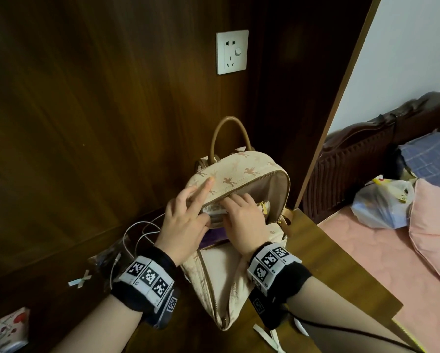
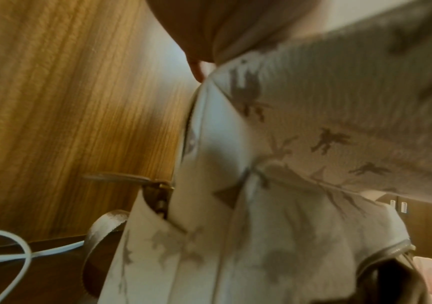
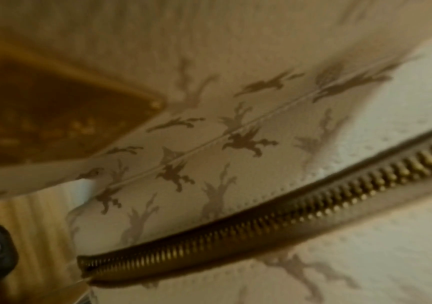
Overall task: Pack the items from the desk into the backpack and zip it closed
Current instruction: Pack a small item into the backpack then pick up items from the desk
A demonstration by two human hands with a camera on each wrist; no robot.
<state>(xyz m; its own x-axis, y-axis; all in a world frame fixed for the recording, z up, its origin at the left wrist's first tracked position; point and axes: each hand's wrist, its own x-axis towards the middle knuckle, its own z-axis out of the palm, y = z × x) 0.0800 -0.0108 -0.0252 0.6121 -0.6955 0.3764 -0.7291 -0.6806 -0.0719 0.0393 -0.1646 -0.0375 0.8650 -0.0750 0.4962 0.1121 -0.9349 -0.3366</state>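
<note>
A beige backpack point(image 1: 241, 171) with a horse print and a tan handle stands on the dark wooden desk point(image 1: 341, 263), its main zip open. My left hand point(image 1: 185, 220) grips the near-left rim of the opening, with the index finger straight along the outside of the flap. My right hand point(image 1: 241, 215) reaches into the opening, its fingers curled over a clear-wrapped packet point(image 1: 215, 216) at the mouth. Something purple point(image 1: 211, 239) shows below it inside. The left wrist view shows the backpack fabric point(image 2: 313, 123) close up. In the right wrist view the brass zipper point(image 3: 287, 222) runs open.
A white cable point(image 1: 137, 233) and a small plastic bag point(image 1: 106, 256) lie on the desk left of the backpack. A floral tissue pack point(image 1: 7, 329) lies at the near left. A wall socket point(image 1: 231, 52) sits above. Past the desk's right edge is a bed point(image 1: 366, 250).
</note>
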